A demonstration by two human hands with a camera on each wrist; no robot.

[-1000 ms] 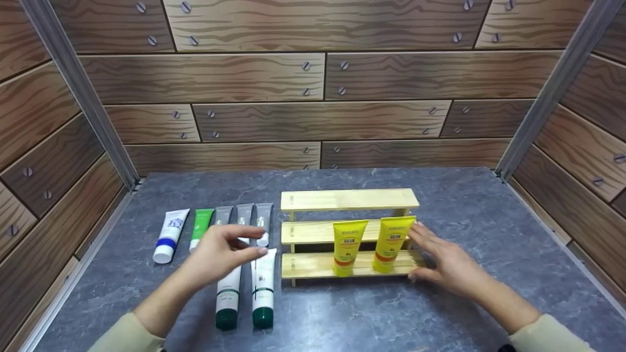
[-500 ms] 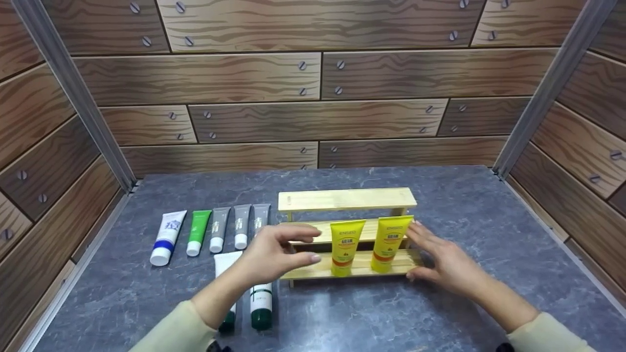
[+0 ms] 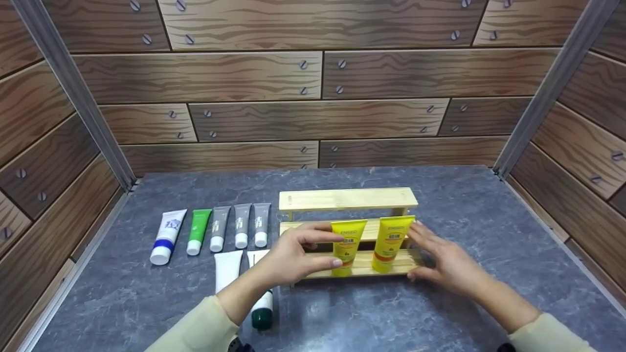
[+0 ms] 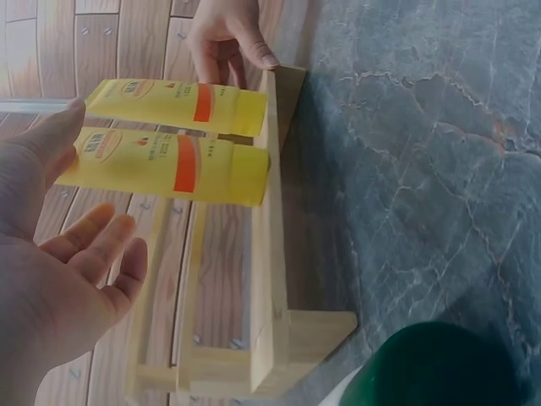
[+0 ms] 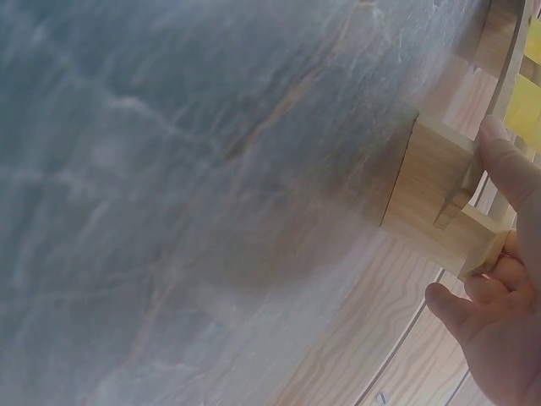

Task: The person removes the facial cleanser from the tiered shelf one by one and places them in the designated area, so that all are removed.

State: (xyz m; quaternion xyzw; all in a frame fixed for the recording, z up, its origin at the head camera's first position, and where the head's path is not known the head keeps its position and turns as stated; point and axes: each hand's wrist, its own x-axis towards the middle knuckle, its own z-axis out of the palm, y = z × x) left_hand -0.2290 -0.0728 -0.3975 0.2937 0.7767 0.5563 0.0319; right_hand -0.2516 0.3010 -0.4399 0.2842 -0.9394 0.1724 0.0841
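Note:
A three-tier wooden rack (image 3: 348, 199) stands on the table, with two yellow squeeze tubes upright on its lowest tier. My left hand (image 3: 298, 254) is at the left yellow tube (image 3: 348, 249); its index finger and thumb reach the tube's left edge, apart from each other. In the left wrist view the other fingers are loosely bent below that tube. My right hand (image 3: 452, 264) holds the rack's right end, thumb at the lower front corner, fingers bent along the side panel (image 5: 435, 178). The right yellow tube (image 3: 391, 244) stands close to those fingertips.
Left of the rack lie a white-and-blue tube (image 3: 167, 237), a green tube (image 3: 199, 231) and several grey tubes (image 3: 241, 225). Nearer me lie two white tubes (image 3: 228, 269) with green caps, partly behind my left forearm. Wood-patterned walls (image 3: 320, 122) surround the table.
My left hand has moved right, from above the lying tubes to the left yellow tube. The right hand has stayed at the rack's end.

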